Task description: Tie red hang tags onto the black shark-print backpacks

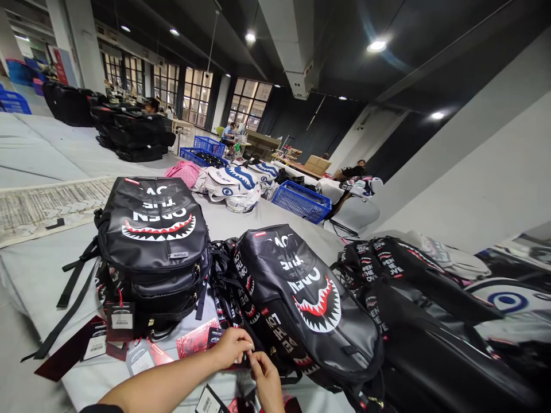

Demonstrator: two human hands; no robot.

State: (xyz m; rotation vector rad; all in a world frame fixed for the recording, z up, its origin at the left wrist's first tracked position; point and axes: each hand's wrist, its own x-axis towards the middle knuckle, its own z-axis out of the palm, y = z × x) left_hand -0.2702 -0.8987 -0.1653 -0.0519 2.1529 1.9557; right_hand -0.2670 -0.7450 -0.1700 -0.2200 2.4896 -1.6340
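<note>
My left hand (pixel 235 347) reaches in from the lower left with its fingertips pinched together. Close against it, my right hand (pixel 267 378) pinches too; whatever small thing lies between the fingers is too small to make out. Both hands are beside the lower front of a black backpack (pixel 316 295) with a red-and-white shark mouth print, which lies on the table. A similar black backpack (pixel 155 252) sits to the left. From it hangs a black hang tag (pixel 121 321) with a white barcode label. Another barcode tag (pixel 209 401) lies below my hands.
Loose tags and a red shiny packet (pixel 196 338) lie on the white table (pixel 293 212). White shark-print backpacks (pixel 232 182) and a blue crate (pixel 301 201) stand beyond. More black backpacks (pixel 430 344) crowd the right. Black bags (pixel 133 132) are stacked far left. A person (pixel 228 135) sits in the background.
</note>
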